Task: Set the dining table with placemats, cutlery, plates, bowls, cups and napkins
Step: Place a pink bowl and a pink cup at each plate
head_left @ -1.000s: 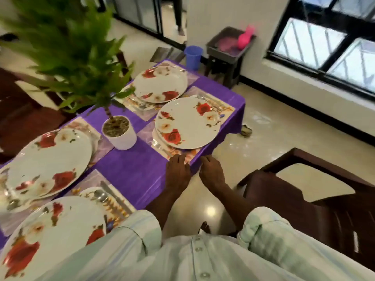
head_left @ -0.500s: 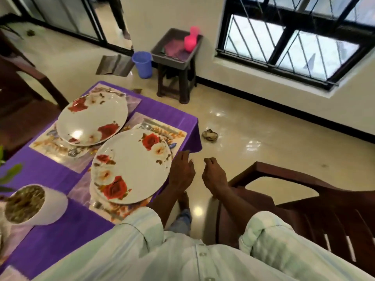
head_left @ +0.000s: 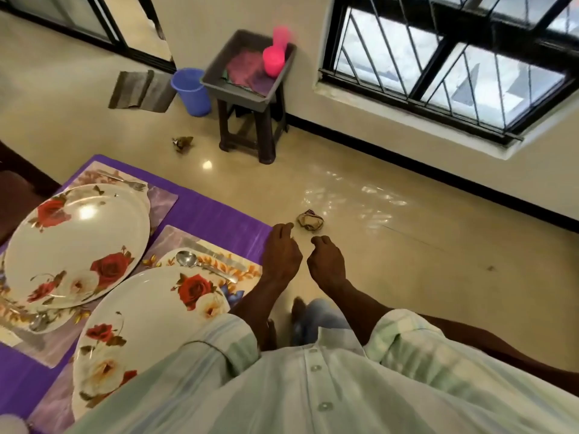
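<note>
Two white plates with red roses, the far plate (head_left: 75, 245) and the near plate (head_left: 147, 324), lie on patterned placemats (head_left: 163, 198) on the purple table (head_left: 219, 211). A spoon (head_left: 203, 266) and a knife rest beside the near plate, a fork (head_left: 125, 180) beyond the far one. My left hand (head_left: 282, 255) hovers at the table's right corner, fingers loosely curled, holding nothing. My right hand (head_left: 326, 264) hangs over the floor just right of it, also empty. Pink cups (head_left: 274, 59) and folded napkins (head_left: 247, 72) sit in a grey tray (head_left: 219, 83) on a stool.
The dark stool (head_left: 250, 130) stands against the wall under a barred window (head_left: 438, 57). A blue bucket (head_left: 191, 90) and a mat (head_left: 141, 89) lie left of it. Crumpled scraps (head_left: 310, 219) lie on the shiny floor. A dark chair (head_left: 501, 349) is at my right.
My view has swung right and away from the plant and the near place settings, toward the stool and window. Both hands stay together, empty, now past the table's corner.
</note>
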Tool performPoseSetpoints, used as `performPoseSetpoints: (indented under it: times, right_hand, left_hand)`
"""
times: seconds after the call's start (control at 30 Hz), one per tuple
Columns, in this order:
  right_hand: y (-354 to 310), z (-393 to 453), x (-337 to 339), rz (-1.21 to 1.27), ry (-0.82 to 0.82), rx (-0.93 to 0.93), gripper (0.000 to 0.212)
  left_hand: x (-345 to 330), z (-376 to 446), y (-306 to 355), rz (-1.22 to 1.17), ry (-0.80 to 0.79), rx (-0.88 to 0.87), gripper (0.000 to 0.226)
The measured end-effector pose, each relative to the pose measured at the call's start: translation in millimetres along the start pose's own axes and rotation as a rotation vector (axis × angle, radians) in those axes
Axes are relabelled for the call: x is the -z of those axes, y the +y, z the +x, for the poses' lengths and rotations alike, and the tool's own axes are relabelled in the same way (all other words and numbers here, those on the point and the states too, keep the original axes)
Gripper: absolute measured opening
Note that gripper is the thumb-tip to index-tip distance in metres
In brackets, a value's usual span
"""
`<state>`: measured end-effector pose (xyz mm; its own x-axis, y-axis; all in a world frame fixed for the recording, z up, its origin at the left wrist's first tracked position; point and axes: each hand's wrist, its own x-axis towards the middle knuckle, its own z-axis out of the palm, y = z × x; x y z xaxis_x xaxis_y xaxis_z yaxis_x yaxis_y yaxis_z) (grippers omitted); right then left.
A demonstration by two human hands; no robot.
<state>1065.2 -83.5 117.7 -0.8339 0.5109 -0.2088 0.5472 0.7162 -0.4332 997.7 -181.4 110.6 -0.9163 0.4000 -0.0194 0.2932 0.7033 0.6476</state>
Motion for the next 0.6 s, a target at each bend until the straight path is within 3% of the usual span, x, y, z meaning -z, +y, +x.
performPoseSetpoints:
  times: [0.23, 0.47, 0.6]
  right_hand:
    - [22, 121, 15, -0.015, -0.132, 0.091, 0.039]
    - [69, 268, 85, -0.093, -0.178, 0.117, 0.037]
    - [82, 324, 107, -0.139, -0.226, 0.152, 0.036]
  left_hand:
    - [-32, 93, 17, 0.099, 0.009, 0.054, 0.037]
    - [-88, 191, 60, 0.214, -0.159, 0.185, 0.045]
    - [-100, 250, 84, 0.219, -0.146, 0.223, 0.047]
